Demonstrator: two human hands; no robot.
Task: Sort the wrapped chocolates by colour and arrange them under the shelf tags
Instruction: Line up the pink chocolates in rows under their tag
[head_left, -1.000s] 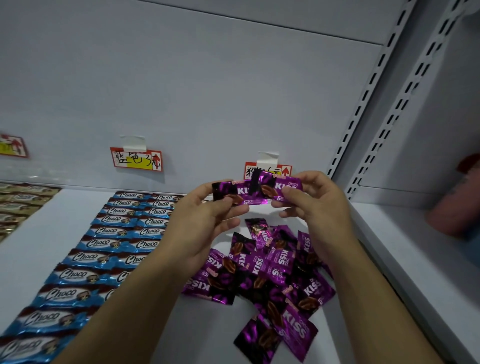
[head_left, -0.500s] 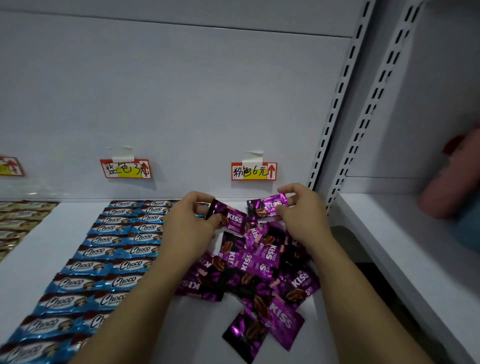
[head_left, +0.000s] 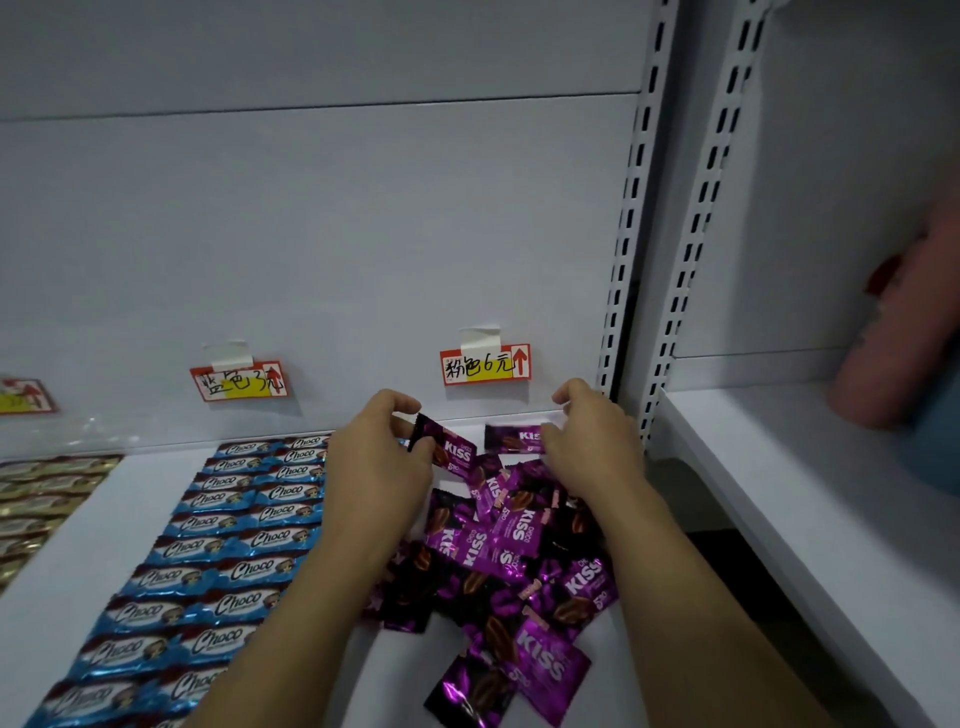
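Left hand pinching purple chocolate; right hand pinching second purple chocolate, below pink tag.

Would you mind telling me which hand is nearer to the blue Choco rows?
Left. The left hand sits right beside the blue Choco rows, holding a purple chocolate. The right hand is farther off, across the purple pile, holding another purple piece.

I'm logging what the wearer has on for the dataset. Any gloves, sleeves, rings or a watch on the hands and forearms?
None visible. The left hand and right hand are bare, without gloves or rings, and both forearms are uncovered as far as the frame shows: no sleeves, watch or bracelet.
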